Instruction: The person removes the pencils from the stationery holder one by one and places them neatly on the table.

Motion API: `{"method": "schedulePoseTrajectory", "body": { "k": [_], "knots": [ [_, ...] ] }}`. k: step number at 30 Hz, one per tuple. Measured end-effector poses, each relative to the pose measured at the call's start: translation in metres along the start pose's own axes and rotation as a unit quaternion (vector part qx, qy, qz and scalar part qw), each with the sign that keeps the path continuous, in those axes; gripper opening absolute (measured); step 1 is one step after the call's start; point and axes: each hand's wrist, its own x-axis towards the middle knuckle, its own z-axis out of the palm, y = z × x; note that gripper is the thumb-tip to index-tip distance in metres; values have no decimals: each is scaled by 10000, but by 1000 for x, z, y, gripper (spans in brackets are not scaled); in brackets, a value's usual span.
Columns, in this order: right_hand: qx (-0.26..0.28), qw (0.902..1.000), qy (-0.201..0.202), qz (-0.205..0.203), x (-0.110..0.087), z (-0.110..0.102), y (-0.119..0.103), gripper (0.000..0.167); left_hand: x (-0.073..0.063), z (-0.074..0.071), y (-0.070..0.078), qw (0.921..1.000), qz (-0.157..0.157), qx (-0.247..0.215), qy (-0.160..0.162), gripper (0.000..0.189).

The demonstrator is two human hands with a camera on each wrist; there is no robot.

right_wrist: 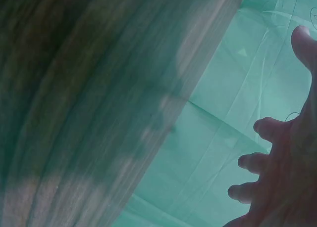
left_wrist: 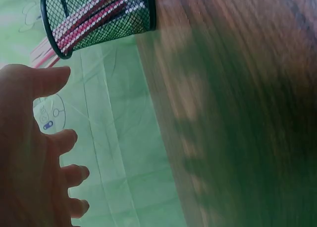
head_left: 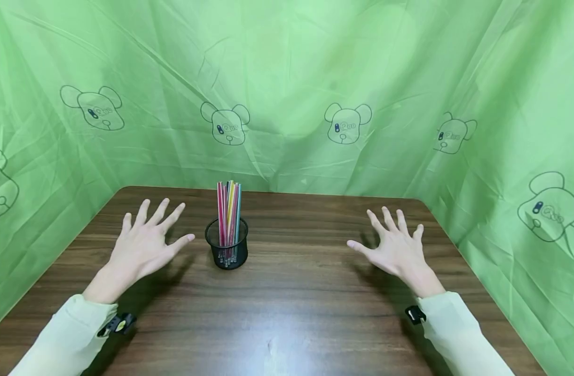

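A black mesh pen cup (head_left: 230,251) stands upright on the table, left of its middle. Several thin coloured sticks (head_left: 228,214), pink, yellow and blue among them, rise from it; their exact kind is hard to tell. My left hand (head_left: 143,248), fingers spread, is held over the table just left of the cup, its thumb pointing at the cup without touching it. In the left wrist view the cup's mesh wall (left_wrist: 106,19) appears beyond the thumb. Over the table's right side my right hand (head_left: 397,250) is spread too, holding nothing, well apart from the cup.
The brown wood-grain table (head_left: 287,277) has its far edge against a green cloth (head_left: 287,68) printed with bear-head outlines. That cloth also hangs along the left and right sides. Small dark devices are strapped at both wrists, by the pale sleeves (head_left: 460,334).
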Motion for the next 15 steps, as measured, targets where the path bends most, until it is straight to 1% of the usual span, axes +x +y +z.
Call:
{"method": "schedulePoseTrajectory", "body": {
  "k": [9,13,15],
  "knots": [
    [38,9998,169,-79,-4,5,-2,112,-4,-2,8,9999,158,10,65,93],
    [94,9996,213,-131,-5,6,-4,112,-5,-5,12,9998,183,-90,38,98],
    [128,9995,229,-150,-6,6,-6,112,-6,-6,13,9995,195,-245,3,101]
  ]
}}
